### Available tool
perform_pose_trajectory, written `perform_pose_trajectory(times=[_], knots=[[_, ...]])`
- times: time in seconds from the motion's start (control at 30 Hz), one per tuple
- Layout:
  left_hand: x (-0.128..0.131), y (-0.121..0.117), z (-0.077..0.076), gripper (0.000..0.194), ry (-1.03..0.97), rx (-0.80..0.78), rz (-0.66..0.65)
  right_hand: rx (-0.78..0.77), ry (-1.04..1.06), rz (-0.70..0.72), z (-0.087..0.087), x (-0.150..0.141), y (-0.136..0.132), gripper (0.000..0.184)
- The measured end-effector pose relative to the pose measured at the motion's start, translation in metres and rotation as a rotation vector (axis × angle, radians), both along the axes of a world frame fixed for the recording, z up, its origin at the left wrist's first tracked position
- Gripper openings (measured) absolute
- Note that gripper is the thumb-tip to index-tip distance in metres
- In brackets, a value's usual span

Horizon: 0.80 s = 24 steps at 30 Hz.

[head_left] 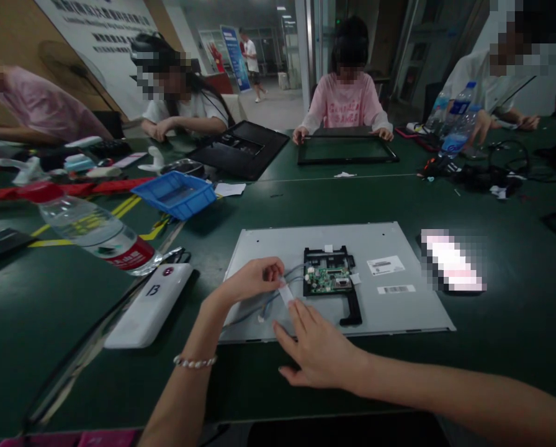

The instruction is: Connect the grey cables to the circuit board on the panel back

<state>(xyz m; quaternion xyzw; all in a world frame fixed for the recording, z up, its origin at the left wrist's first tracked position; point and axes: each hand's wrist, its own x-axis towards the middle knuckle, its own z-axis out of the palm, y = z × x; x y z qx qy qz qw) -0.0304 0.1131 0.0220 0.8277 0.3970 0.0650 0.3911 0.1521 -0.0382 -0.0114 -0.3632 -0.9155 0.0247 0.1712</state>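
A grey metal panel (390,304) lies flat on the green table in front of me, with a small green circuit board (329,279) in a black frame near its middle. Thin grey wires (264,304) run left from the board. My left hand (252,279) is closed in a pinch on a strip of white tape (286,293) over those wires. My right hand (318,351) rests flat on the panel's near edge, fingers spread, fingertips beside the tape.
A white power bank (150,304) and a lying water bottle (92,226) sit to the left, with a blue plastic tray (178,194) behind them. A phone (452,261) lies right of the panel. Other people work on black screen frames (345,149) across the table.
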Motion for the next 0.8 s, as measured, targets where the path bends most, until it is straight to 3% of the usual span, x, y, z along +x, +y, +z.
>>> perform_pose_trajectory(times=[0.33, 0.53, 0.67, 0.8], knots=[[-0.006, 0.006, 0.000, 0.018, -0.028, -0.052, 0.009, -0.022, 0.114, -0.089, -0.007, -0.004, 0.001, 0.059], [-0.004, 0.002, 0.000, 0.017, -0.017, -0.045, 0.008, 0.018, 0.165, -0.134, -0.007, -0.003, -0.002, 0.043], [-0.004, 0.001, -0.001, 0.017, -0.014, -0.026, -0.003, 0.033, 0.232, -0.052, -0.001, 0.007, 0.000, 0.030], [-0.003, -0.002, 0.001, 0.016, 0.002, 0.007, -0.007, 0.011, 0.399, -0.024, 0.003, 0.020, 0.000, 0.028]])
